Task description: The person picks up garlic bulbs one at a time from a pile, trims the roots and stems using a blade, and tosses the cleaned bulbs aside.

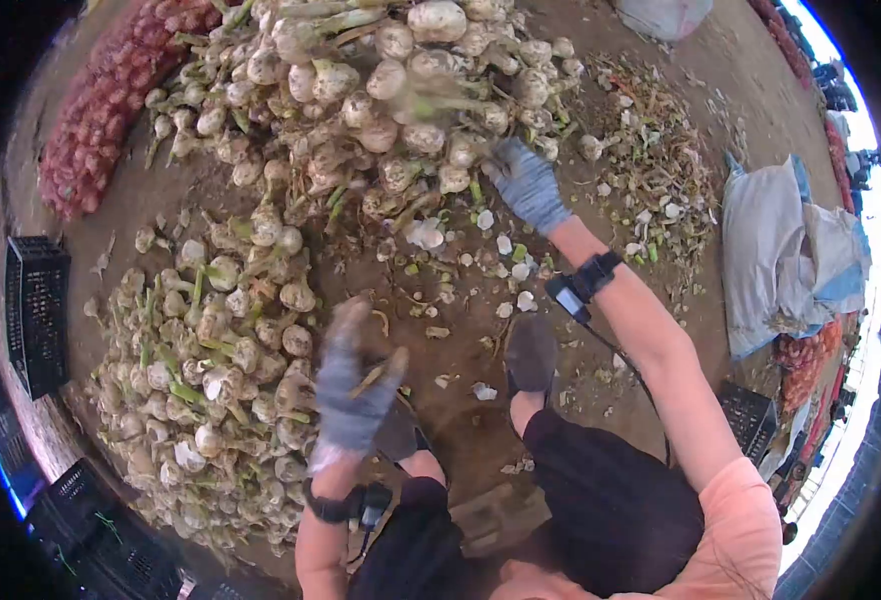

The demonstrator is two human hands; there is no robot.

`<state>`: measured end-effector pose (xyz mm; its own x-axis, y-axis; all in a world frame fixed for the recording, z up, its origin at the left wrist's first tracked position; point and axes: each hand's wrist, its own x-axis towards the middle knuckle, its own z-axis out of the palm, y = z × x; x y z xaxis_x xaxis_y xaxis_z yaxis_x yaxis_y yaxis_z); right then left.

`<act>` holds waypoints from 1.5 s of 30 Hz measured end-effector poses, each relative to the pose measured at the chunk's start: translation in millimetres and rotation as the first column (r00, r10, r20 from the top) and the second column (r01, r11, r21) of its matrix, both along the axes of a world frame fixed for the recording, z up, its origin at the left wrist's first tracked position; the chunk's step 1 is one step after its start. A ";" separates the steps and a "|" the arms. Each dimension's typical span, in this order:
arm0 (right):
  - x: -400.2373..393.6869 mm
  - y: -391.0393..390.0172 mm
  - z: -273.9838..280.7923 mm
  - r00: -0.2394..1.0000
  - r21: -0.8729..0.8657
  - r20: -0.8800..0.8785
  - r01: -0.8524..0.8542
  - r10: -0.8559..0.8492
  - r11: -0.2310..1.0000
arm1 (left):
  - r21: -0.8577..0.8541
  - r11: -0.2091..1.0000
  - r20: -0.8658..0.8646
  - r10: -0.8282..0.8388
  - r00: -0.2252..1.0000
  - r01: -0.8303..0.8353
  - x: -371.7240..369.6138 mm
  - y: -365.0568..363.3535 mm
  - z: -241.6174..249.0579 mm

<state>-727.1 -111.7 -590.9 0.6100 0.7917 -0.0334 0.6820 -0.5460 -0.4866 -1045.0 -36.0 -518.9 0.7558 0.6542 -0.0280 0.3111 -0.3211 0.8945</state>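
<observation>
My left hand point(353, 390), in a grey glove with tan-stained fingers, is smeared by motion over the dirt floor beside the near pile of garlic bulbs point(208, 440). Its thumb stands apart from the fingers, and no bulb shows in it. My right hand point(528, 185), gloved in grey-blue knit, reaches to the right edge of the far heap of garlic point(381, 130). The fingertips are right at the bulbs and partly hidden, so I cannot tell what they grip. A blurred green stalk point(436, 103) lies over the heap to their left.
Cut stems and peelings point(651, 165) litter the floor at right. Red net sacks point(111, 110) line the far left. Black crates point(36, 315) stand at left, another crate point(748, 420) at right. A white sack point(776, 260) lies to the right. My shoe point(531, 355) is between the hands.
</observation>
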 end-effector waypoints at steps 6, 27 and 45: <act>-15.3 14.6 -7.4 0.985 0.077 0.169 0.018 -0.030 0.997 | -0.148 0.984 -0.146 -0.122 0.982 0.101 27.8 -25.3 -38.8; -45.1 -20.9 -25.2 0.942 0.400 -0.263 0.302 -0.207 0.866 | 0.093 0.959 -0.255 -0.235 0.938 0.266 113.8 0.3 -67.1; -86.5 -99.1 -1.1 0.789 0.180 -0.587 0.344 -0.180 0.921 | 0.330 0.919 -0.350 -0.092 0.932 0.215 144.9 -5.7 -85.2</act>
<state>-813.6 -210.7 -592.0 0.7368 0.6311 -0.2425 0.1024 -0.4587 -0.8827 -900.1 -41.7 -604.1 0.8371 0.5422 -0.0729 0.4812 -0.6664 0.5695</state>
